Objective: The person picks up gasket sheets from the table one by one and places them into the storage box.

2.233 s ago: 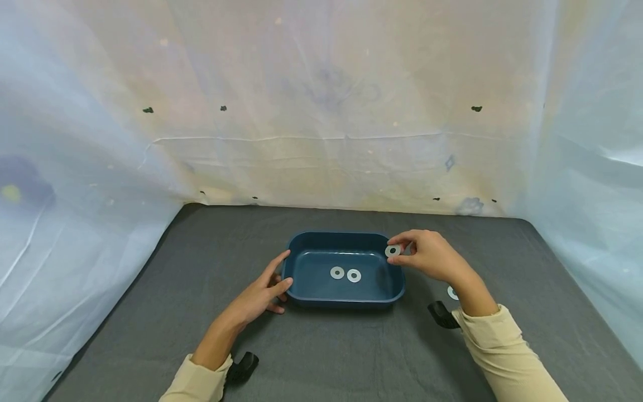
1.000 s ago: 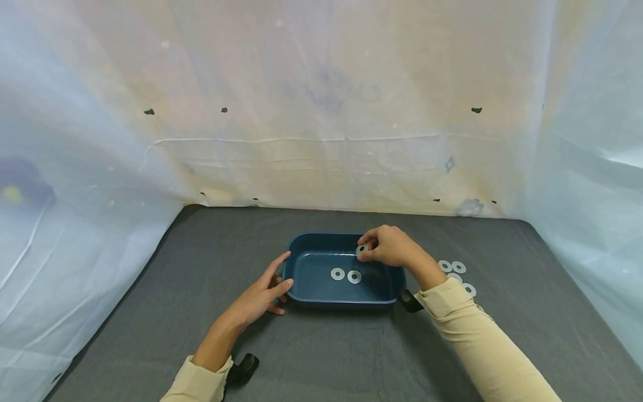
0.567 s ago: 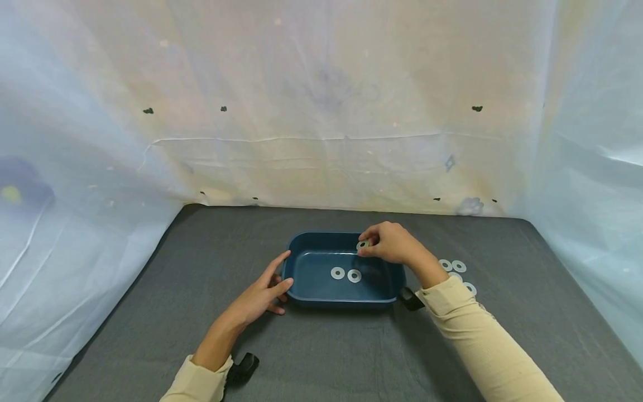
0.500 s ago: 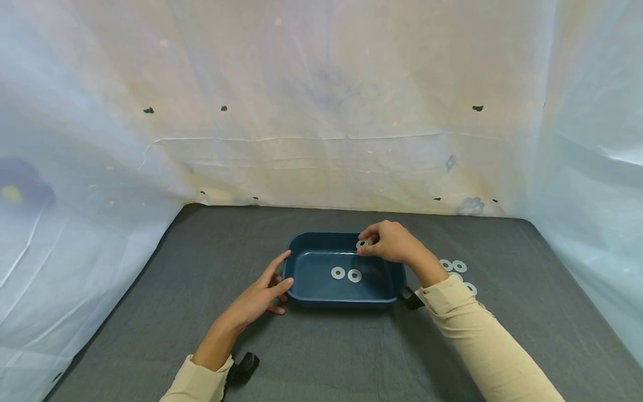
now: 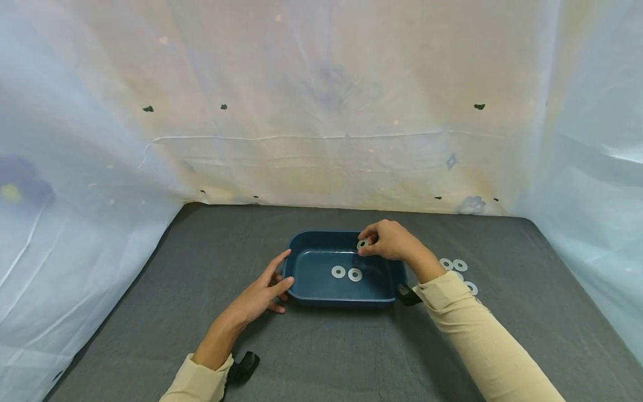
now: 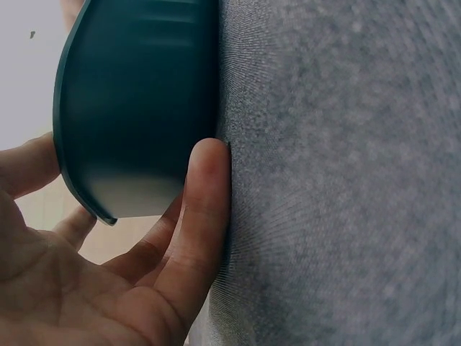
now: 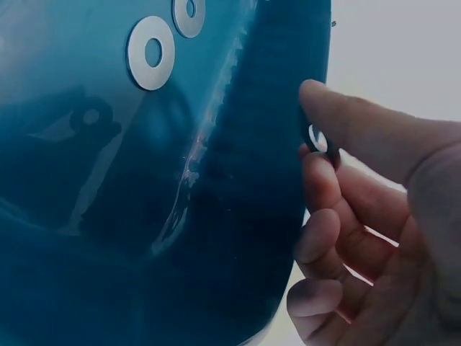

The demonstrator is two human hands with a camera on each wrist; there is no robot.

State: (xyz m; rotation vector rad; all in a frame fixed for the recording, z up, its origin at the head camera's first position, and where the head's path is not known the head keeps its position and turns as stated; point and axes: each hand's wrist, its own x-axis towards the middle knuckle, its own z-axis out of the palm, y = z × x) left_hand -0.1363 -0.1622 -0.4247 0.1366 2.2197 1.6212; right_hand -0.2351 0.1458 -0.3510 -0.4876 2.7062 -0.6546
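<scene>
A blue rectangular tray [image 5: 321, 288] stands on the grey cloth, with two flat metal washers [image 5: 338, 272] lying on its floor near the middle. My left hand [image 5: 261, 293] is at the tray's left end, thumb and index finger at the rim and the other fingers lower along the outer wall. In the left wrist view, the fairly straight fingers [image 6: 205, 187] rest against the wall close to the cloth. Over the tray's far right part, my right hand [image 5: 394, 243] pinches another washer [image 5: 362, 244] between thumb and fingers. The right wrist view shows this washer [image 7: 317, 137] nearly edge-on.
Several more washers [image 5: 459, 265] lie on the cloth to the right of the tray, partly hidden by the right forearm. Pale plastic sheeting [image 5: 321, 111] hangs behind and beside the grey-covered table [image 5: 321, 357]. Black wrist mounts [image 5: 243, 368] stick out from both wrists.
My right hand has carried the pinched washer leftward from the tray's right rim to above its inside, and has stayed nearly still there for the last second. The left hand has not moved.
</scene>
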